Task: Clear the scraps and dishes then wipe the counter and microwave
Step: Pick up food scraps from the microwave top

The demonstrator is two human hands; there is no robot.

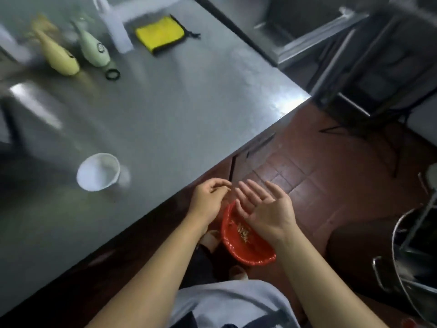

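Observation:
A red bin [250, 249] stands on the floor below the counter's edge, with pale food scraps [243, 232] lying inside. My right hand [264, 207] hovers over it, palm up, fingers straight and holding nothing. My left hand [209, 198] hangs beside it at the counter's edge, fingers loosely curled, with nothing visible in it. On the steel counter [165, 110] stands a white cup [98, 171]. A yellow cloth [160, 34] lies at the far side.
A yellow bottle [59, 55], a green bottle [94, 48] and a white bottle [115, 27] stand at the back left, with a black ring [112, 74] near them. A large steel pot [416, 261] sits at the right. Red tiles [319, 174] cover the floor.

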